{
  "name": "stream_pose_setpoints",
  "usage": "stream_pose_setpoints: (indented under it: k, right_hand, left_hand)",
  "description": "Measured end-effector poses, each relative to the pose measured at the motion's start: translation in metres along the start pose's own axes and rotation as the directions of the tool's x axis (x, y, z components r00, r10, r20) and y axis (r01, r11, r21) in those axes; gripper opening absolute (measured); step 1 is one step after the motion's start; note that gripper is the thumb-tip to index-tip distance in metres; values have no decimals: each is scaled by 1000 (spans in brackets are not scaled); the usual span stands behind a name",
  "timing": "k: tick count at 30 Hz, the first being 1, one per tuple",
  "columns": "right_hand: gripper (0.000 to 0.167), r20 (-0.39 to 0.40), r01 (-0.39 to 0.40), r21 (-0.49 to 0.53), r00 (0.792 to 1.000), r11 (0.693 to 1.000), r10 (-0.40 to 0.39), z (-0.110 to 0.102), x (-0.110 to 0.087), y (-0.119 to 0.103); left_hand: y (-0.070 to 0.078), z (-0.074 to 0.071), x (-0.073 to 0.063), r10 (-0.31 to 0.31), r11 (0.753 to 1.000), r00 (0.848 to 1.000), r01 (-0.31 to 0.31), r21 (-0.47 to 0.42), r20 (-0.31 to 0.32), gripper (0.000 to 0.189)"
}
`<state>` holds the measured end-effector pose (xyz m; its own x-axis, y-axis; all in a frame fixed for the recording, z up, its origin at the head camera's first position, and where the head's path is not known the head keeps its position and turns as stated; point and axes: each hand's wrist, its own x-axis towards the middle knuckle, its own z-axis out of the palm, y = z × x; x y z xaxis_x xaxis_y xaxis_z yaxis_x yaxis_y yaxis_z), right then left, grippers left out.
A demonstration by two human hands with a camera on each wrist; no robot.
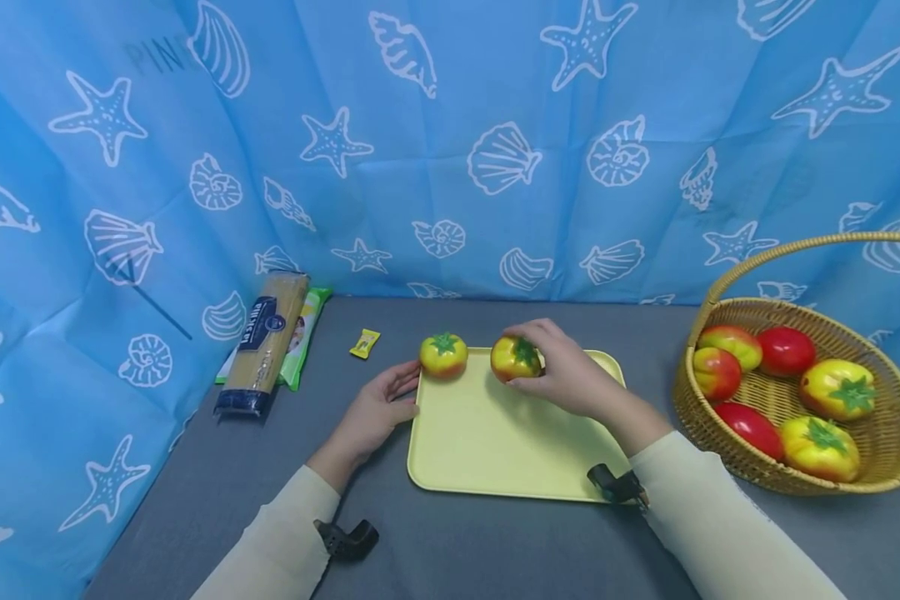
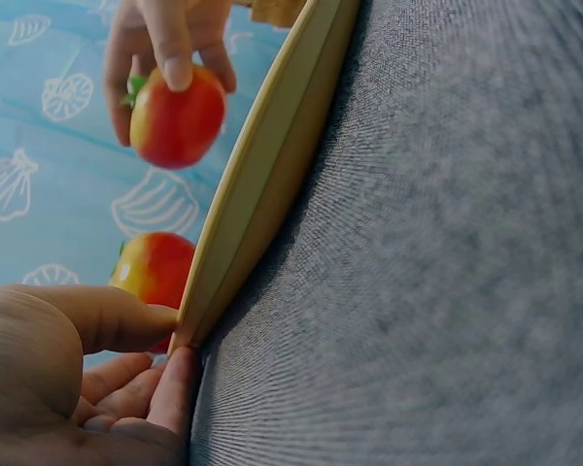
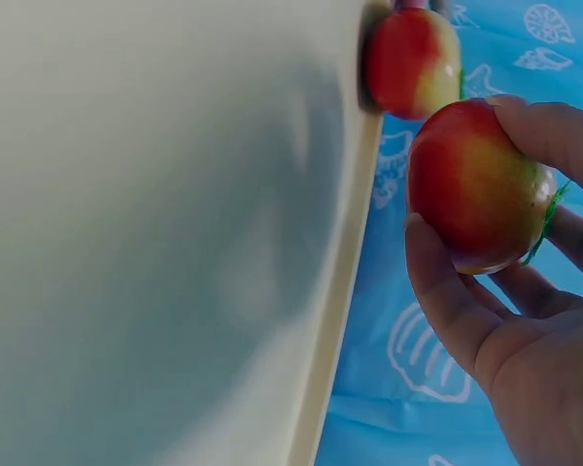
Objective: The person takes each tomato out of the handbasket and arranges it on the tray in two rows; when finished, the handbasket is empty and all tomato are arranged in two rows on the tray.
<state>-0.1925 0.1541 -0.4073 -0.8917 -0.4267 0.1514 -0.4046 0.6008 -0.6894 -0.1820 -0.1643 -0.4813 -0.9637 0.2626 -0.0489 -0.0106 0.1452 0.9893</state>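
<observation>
A yellow tray (image 1: pixel 495 433) lies on the grey table. My left hand (image 1: pixel 371 412) pinches its left rim between thumb and fingers, as the left wrist view shows. On the tray's far left corner sits a yellow-and-red persimmon (image 1: pixel 442 360) with green leaves on top, close to the left fingertips. My right hand (image 1: pixel 562 367) grips a second persimmon (image 3: pixel 476 189), thumb on one side and fingers on the other. In the right wrist view that fruit is held off the tray, near its far edge.
To the right stands a wicker basket (image 1: pixel 787 312) with a tall handle, holding several red and yellow fruits. A spaghetti pack (image 1: pixel 266 342) lies over a green packet (image 1: pixel 300 342) on the left. Between them and the tray is a small yellow wrapped sweet (image 1: pixel 364 343).
</observation>
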Motion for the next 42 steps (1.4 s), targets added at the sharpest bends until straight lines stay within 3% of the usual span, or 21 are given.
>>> stream_pose_setpoints:
  k: [15, 27, 42]
  right_hand:
    - [72, 58, -59, -20, 997, 998, 60, 22, 31, 5]
    - [74, 63, -110, -3, 992, 994, 110, 28, 39, 8]
    - [78, 72, -99, 18, 993, 995, 97, 29, 39, 8]
  left_hand:
    - [2, 0, 1, -20, 1000, 1000, 20, -11, -1, 75]
    - [3, 0, 0, -24, 1000, 1000, 24, 0, -4, 75]
    - [3, -1, 1, -24, 1000, 1000, 24, -13, 3, 75]
